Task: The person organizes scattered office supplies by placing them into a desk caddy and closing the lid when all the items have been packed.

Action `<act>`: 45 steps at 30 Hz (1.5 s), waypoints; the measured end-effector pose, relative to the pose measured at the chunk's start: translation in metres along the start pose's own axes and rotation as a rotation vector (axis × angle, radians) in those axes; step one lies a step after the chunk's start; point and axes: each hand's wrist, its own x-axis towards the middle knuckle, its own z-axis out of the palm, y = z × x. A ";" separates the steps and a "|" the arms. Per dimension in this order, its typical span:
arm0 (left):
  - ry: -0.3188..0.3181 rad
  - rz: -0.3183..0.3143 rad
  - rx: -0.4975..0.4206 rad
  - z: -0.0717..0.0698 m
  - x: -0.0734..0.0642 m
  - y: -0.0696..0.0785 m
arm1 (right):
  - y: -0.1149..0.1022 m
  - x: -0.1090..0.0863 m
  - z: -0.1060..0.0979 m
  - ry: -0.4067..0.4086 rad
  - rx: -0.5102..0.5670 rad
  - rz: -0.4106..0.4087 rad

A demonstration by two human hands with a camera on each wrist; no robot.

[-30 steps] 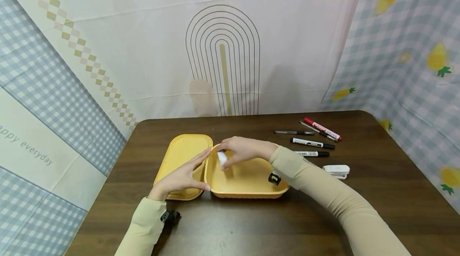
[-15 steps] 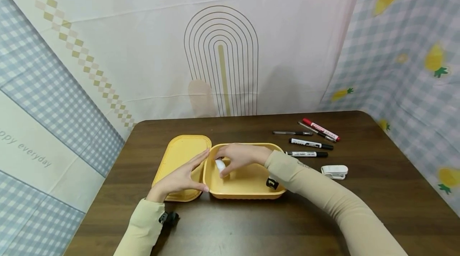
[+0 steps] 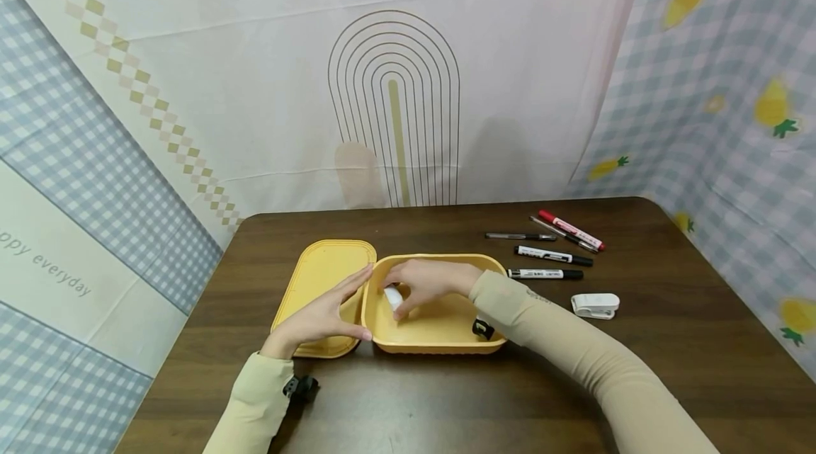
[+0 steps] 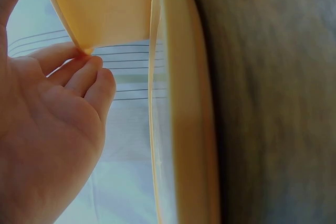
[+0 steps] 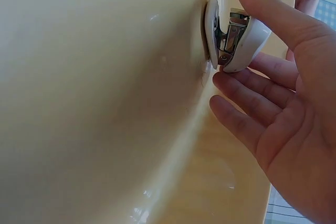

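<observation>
My right hand (image 3: 433,282) reaches into a yellow plastic box (image 3: 433,348) and holds a small white stapler (image 3: 392,298) near its left end. Seen in the right wrist view, the stapler (image 5: 254,43) lies between thumb and fingers, its base against the box floor. My left hand (image 3: 321,319) spans the box's left wall, fingers nearly straight. Those fingertips touch the box corner in the left wrist view, where the hand (image 4: 58,114) shows its palm. Under the left hand lies the yellow lid (image 3: 328,266), flat beside the box.
On the right of the dark wooden table (image 3: 408,404) lie a red marker (image 3: 571,229), two black-and-white markers (image 3: 553,256), and dark slim pens (image 3: 519,236). A second white stapler (image 3: 596,305) stands nearer the right arm. Patterned cloth hangs behind.
The right hand has sunk lower into the box with the stapler, which now sits nearer the floor. The left hand has stayed at the box's left wall.
</observation>
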 end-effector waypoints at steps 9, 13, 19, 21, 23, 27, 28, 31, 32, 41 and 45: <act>-0.007 -0.019 -0.019 -0.001 -0.004 0.004 | 0.001 0.003 0.001 -0.028 0.008 0.003; -0.007 -0.016 -0.010 0.000 -0.004 0.004 | -0.001 0.002 0.000 -0.024 0.017 0.006; -0.005 -0.013 -0.015 0.001 -0.003 0.004 | 0.002 0.000 -0.006 0.014 -0.014 -0.026; -0.005 -0.014 -0.018 0.001 -0.003 0.004 | 0.002 -0.002 -0.010 0.032 -0.022 -0.044; -0.004 -0.017 -0.017 0.001 -0.003 0.004 | 0.001 -0.004 -0.013 0.047 -0.025 -0.060; -0.004 -0.018 -0.017 0.001 -0.002 0.005 | 0.000 -0.009 -0.019 0.067 -0.004 -0.065; -0.005 -0.017 -0.017 0.001 -0.002 0.005 | -0.001 -0.011 -0.021 0.072 0.006 -0.062; -0.009 -0.017 -0.016 0.001 -0.001 0.005 | 0.001 -0.017 -0.025 0.083 0.018 -0.041; -0.010 -0.017 -0.016 0.001 0.000 0.005 | 0.002 -0.020 -0.027 0.091 0.024 -0.028; -0.005 -0.011 -0.023 0.001 0.002 0.006 | 0.017 -0.049 -0.043 0.172 0.046 0.005; -0.003 -0.008 -0.024 0.001 0.002 0.005 | 0.022 -0.066 -0.052 0.210 0.044 0.035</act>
